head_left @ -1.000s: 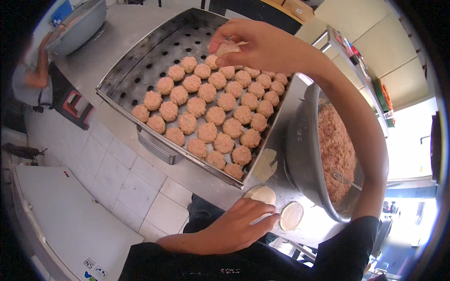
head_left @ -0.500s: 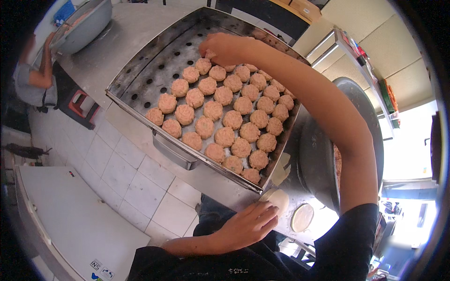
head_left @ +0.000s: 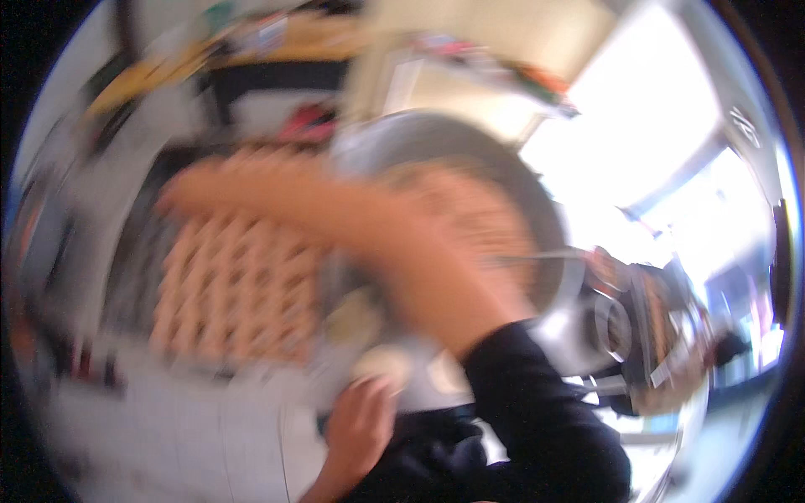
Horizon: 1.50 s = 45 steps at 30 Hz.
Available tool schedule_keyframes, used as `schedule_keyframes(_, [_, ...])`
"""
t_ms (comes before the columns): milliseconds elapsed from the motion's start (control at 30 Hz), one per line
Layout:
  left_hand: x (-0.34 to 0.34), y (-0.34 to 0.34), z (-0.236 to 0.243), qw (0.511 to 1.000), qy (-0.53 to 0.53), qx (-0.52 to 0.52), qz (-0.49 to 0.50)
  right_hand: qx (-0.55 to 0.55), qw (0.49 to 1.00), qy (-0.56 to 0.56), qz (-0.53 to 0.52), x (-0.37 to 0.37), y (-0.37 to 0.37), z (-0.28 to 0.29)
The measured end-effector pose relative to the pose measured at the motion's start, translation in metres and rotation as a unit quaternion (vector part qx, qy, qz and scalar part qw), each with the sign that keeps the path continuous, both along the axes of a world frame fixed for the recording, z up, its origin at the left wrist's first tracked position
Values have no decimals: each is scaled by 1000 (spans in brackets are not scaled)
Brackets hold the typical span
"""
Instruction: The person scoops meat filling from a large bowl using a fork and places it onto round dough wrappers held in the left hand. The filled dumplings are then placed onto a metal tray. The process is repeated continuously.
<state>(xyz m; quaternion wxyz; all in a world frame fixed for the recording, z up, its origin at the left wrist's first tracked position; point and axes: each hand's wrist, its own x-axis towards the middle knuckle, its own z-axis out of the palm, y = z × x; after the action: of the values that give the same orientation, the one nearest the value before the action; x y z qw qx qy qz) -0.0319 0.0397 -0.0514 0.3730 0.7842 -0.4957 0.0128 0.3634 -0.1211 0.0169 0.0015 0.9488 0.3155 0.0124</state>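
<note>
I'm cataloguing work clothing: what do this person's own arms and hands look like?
A black sleeve covers the right arm to near the elbow. The right hand and left hand look ungloved; blur hides finer detail.

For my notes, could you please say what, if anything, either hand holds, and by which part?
Too blurred to tell: the right hand is over the tray, left hand by a pale disc.

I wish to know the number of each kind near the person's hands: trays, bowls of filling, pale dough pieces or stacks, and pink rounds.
Tray: 1
Bowl of filling: 1
Pale dough pieces or stacks: 3
Total: 5, leaving out the pink rounds, which are too blurred to count.
</note>
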Motion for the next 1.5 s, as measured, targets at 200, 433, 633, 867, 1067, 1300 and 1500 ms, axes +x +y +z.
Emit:
schedule_keyframes(200, [6, 0, 31, 997, -76, 12, -3, -2, 997, -60, -45, -7, -61, 34])
schedule_keyframes(433, [5, -17, 43, 994, -74, 82, 21, 6, 989, -141, -38, -12, 3, 66])
schedule_keyframes(633, [6, -16, 37, 992, 80, 57, 73, -8, 965, -226, -130, -136, -22, 140])
schedule_keyframes(867, [4, -35, 23, 983, 77, -37, 163, 19, 963, -146, -227, -358, -196, 135])
schedule_keyframes(1067, [3, -39, 18, 991, 3, 40, 127, -117, 847, 90, -510, -457, -214, 132])
schedule_keyframes(1300, [-17, -52, 4, 968, -38, -25, 245, -95, 830, 85, -544, -474, -218, 117])
schedule_keyframes(1500, [1, -42, 9, 978, 49, -8, 201, -175, 920, -50, -347, -452, -204, 102])
